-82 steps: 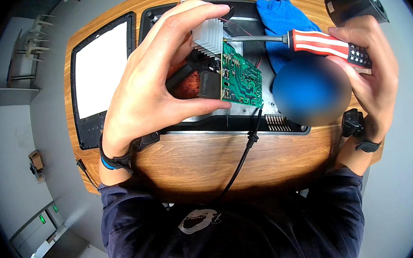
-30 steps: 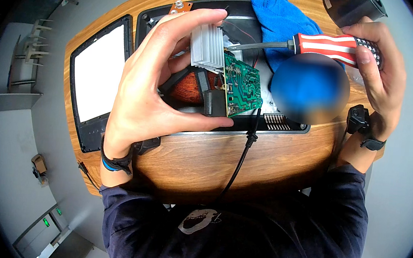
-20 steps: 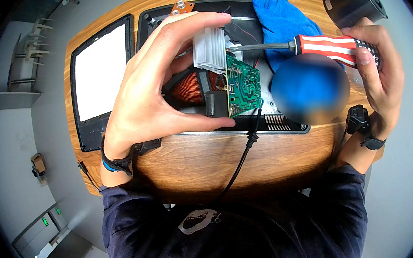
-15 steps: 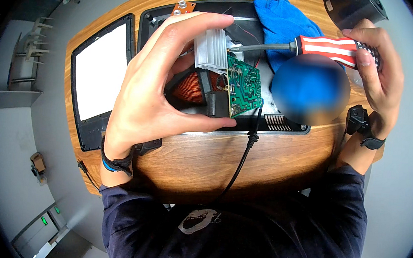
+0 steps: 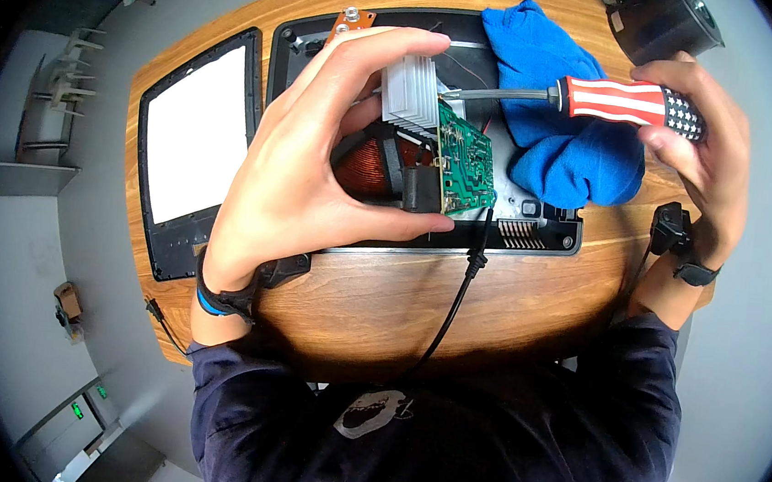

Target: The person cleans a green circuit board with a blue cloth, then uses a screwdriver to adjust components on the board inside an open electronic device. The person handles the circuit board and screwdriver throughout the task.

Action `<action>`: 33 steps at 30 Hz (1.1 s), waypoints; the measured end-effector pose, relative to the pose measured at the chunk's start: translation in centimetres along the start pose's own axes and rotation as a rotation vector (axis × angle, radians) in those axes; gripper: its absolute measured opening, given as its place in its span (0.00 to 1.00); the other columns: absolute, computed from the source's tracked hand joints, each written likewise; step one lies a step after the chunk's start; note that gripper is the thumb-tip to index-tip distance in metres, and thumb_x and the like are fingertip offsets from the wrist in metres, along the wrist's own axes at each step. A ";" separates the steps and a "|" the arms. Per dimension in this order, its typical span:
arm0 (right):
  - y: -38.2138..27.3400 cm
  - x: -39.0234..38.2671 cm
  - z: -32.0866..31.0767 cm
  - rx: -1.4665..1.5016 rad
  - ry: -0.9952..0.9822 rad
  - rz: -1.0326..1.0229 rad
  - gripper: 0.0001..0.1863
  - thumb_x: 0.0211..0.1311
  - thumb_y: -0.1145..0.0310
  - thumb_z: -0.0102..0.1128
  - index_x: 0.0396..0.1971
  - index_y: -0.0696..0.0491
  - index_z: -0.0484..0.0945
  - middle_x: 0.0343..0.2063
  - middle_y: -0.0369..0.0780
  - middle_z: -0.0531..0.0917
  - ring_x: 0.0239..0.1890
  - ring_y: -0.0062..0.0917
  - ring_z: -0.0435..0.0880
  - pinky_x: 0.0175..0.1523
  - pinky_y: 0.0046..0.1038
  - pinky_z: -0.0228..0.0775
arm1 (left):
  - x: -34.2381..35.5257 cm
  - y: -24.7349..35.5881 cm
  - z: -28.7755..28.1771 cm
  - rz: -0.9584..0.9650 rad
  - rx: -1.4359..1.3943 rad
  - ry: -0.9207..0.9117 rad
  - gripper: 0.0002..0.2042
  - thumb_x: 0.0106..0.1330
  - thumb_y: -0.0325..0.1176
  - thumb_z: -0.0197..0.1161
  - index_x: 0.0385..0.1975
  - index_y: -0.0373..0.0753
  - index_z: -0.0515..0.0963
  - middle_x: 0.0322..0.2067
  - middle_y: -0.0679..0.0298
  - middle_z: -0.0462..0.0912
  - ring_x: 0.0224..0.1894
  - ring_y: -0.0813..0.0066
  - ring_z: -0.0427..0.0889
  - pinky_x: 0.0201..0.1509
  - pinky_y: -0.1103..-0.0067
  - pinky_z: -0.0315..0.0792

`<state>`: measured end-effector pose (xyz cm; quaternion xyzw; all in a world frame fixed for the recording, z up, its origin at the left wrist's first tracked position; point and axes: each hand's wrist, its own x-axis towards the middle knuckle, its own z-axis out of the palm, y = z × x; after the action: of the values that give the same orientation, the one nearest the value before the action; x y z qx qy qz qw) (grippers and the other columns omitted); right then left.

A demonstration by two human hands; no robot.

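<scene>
My left hand (image 5: 288, 154) grips a green circuit board (image 5: 466, 165) by its edges, thumb at the near edge and fingers at the far side, holding it tilted up on its side. A silver finned heat sink (image 5: 410, 94) and a black block-shaped component are fixed to the board. Behind it a copper coil (image 5: 370, 166) sits in the black open housing (image 5: 441, 246). In my right hand (image 5: 711, 141) is a screwdriver (image 5: 618, 102) with a red, white and black star-patterned handle. Its shaft points left, the tip at the board's upper edge beside the heat sink; exact contact cannot be made out.
A blue cloth (image 5: 576, 166) lies across the housing's right side. To the left rests a black-framed white panel (image 5: 195, 133). A small orange-brown board (image 5: 350, 23) is at the far edge. A black power cord (image 5: 453, 311) runs toward me; a black container (image 5: 666, 27) stands far right.
The board and my left hand have shifted slightly right in the picture, as has the housing. The screwdriver's handle has turned, showing more of its stars. The blurred patch over the cloth is gone.
</scene>
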<state>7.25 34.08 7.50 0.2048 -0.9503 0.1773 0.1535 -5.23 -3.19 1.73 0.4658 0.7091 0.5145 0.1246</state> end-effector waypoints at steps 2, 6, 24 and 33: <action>-1.1 0.9 -0.2 -0.077 -0.028 -0.030 0.23 0.66 0.59 0.84 0.53 0.58 0.87 0.45 0.45 0.91 0.45 0.39 0.93 0.55 0.34 0.83 | 0.0 -0.6 -0.1 0.054 -0.019 -0.006 0.61 0.41 0.21 0.96 0.82 0.39 0.68 0.80 0.52 0.73 0.81 0.58 0.75 0.83 0.60 0.78; -1.5 1.4 -1.4 0.046 -0.245 0.117 0.20 0.75 0.55 0.79 0.52 0.57 0.88 0.41 0.43 0.91 0.43 0.36 0.91 0.53 0.35 0.82 | 0.4 -0.4 0.2 0.103 -0.016 -0.014 0.57 0.41 0.21 0.97 0.76 0.39 0.69 0.79 0.50 0.72 0.80 0.56 0.76 0.80 0.59 0.81; -1.5 0.6 -0.5 0.016 -0.139 -0.031 0.20 0.69 0.63 0.84 0.52 0.61 0.91 0.40 0.47 0.94 0.41 0.37 0.93 0.49 0.35 0.85 | 0.2 -0.1 0.7 0.114 -0.040 -0.020 0.53 0.41 0.20 0.97 0.67 0.40 0.64 0.76 0.43 0.72 0.78 0.58 0.78 0.81 0.59 0.81; -1.5 -0.1 0.2 -0.004 -0.073 -0.110 0.19 0.67 0.66 0.84 0.52 0.60 0.91 0.39 0.46 0.92 0.39 0.39 0.92 0.44 0.36 0.83 | 0.4 -0.2 0.7 0.148 -0.034 -0.022 0.54 0.40 0.20 0.97 0.66 0.41 0.64 0.77 0.43 0.72 0.78 0.57 0.78 0.81 0.59 0.81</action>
<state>7.95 32.75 7.68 0.2627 -0.9429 0.1593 0.1287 -5.10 -2.46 1.38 0.5203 0.6624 0.5292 0.1022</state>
